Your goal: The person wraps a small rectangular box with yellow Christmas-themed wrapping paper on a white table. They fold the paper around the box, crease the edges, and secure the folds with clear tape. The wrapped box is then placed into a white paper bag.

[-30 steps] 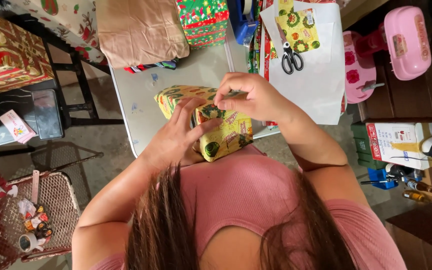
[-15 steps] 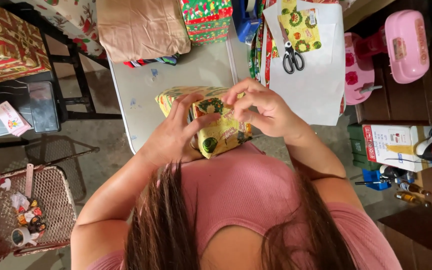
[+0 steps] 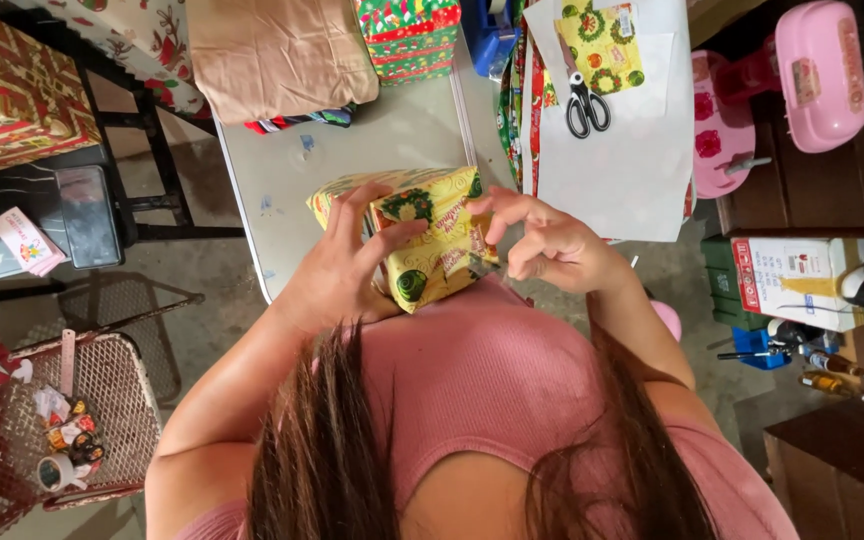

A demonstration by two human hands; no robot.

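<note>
Left hand (image 3: 337,270) fingers spread, clamping box (image 3: 422,235); right hand (image 3: 552,245) fingers curled, pinch unclear. Grey worktop (image 3: 352,150); scissors (image 3: 584,105) at 1 o'clock.

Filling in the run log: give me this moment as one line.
left hand: presses yellow wrapped box at table edge | right hand: fingers curled beside box, grip unclear | scissors: on white paper

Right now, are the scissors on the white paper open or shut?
Shut. The scissors lie flat on the white paper, blades together in one dark point, with both black handle loops side by side.
</note>
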